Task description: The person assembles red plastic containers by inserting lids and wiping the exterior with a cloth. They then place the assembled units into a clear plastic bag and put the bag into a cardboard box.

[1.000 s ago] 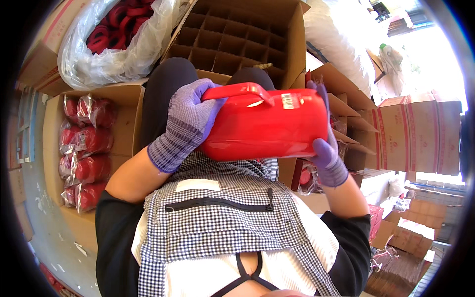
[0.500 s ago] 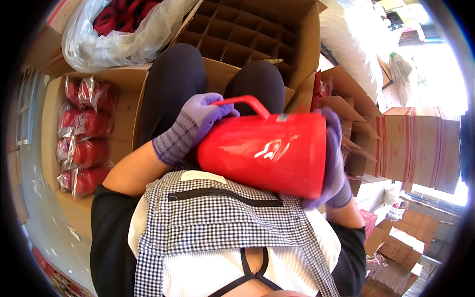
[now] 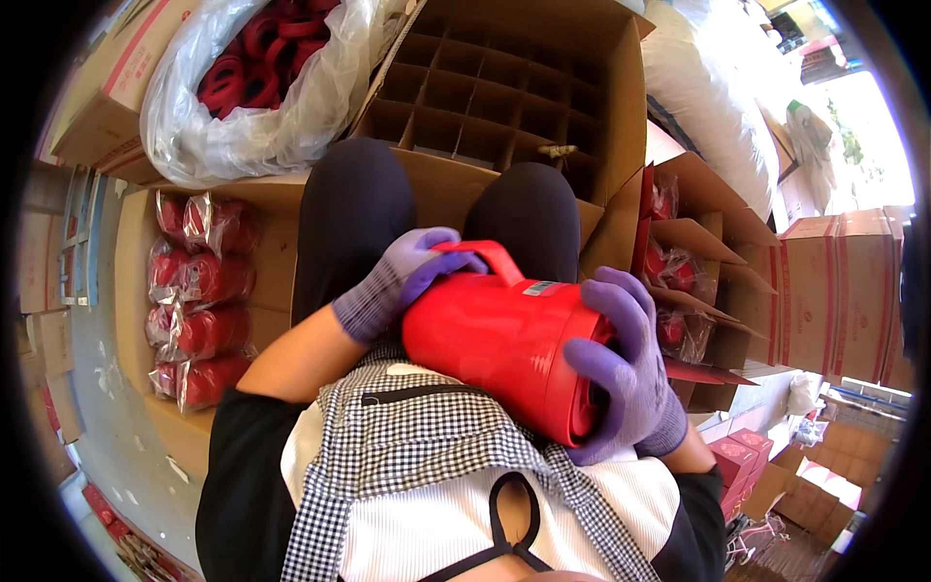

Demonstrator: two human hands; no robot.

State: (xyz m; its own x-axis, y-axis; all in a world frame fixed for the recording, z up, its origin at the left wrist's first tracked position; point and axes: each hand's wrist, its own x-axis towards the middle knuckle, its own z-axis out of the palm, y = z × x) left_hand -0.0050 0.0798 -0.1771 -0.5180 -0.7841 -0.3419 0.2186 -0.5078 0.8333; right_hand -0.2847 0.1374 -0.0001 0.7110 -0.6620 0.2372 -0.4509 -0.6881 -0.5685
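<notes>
A glossy red jug [image 3: 480,335] with a loop handle lies on its side across my lap. Purple-and-grey gloves cover both hands. At the jug's left end, my left hand [image 3: 427,272] is closed around it by the handle, with fingers under the handle's end. My right hand [image 3: 621,364] grips the jug's right end, fingers and thumb spread around the rim. That end shows a dark recess, partly hidden by the fingers. A small pale label [image 3: 540,288] sits on the jug beside the handle.
Left of me, a carton [image 3: 276,233] holds several bagged red items [image 3: 213,330]. A clear plastic bag [image 3: 175,131] of red rings stands beyond it. Ahead is a divided carton [image 3: 475,82]. To my right, another divided carton [image 3: 713,233] holds bagged red pieces, near stacked boxes [image 3: 839,291].
The jug's right end has tipped toward me and turned, so its recess now shows. My right hand has shifted from flat against that end to spread around its rim.
</notes>
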